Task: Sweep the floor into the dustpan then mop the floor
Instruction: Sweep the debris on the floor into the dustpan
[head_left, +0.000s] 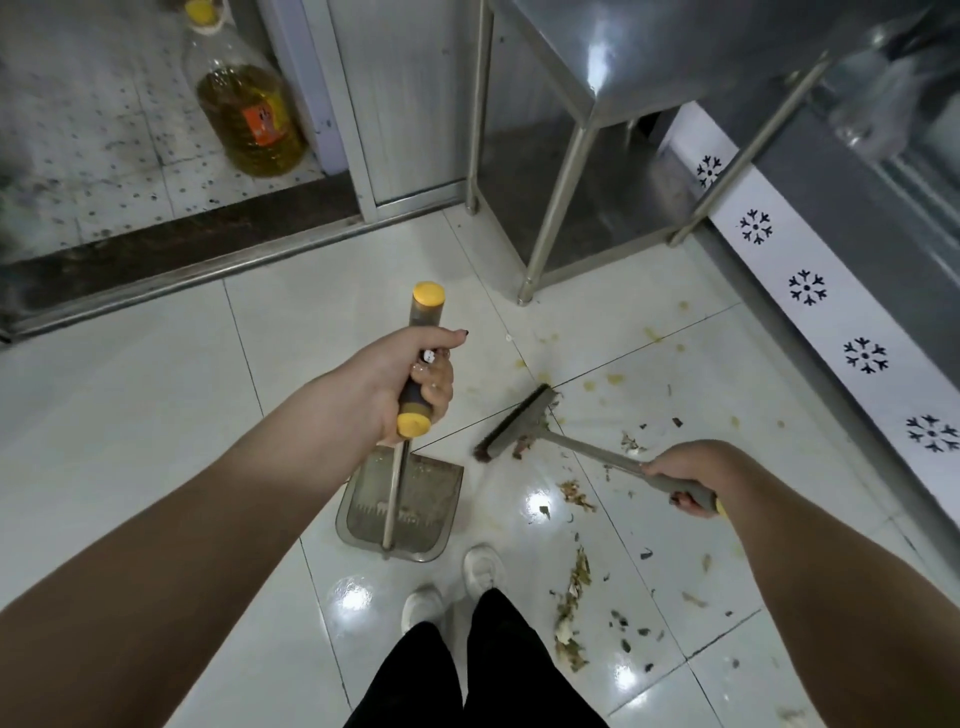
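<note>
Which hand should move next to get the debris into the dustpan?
Right. The right hand grips the broom, head near the debris; the left hand only holds the dustpan by its handle.

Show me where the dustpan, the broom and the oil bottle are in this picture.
dustpan (426, 501): head view, bare tray beside its rod.
broom (513, 422): head view, middle of the brush head.
oil bottle (244, 104): head view, on the oil-filled body.

In the upper left of the frame stands a big clear bottle (244, 109) of yellow oil, with a yellow cap and an orange label, behind a dark threshold (171, 249). In the upper middle are the legs of a steel table (558, 208). Along the right side runs a white panel (831, 322) with black snowflake marks.
</note>
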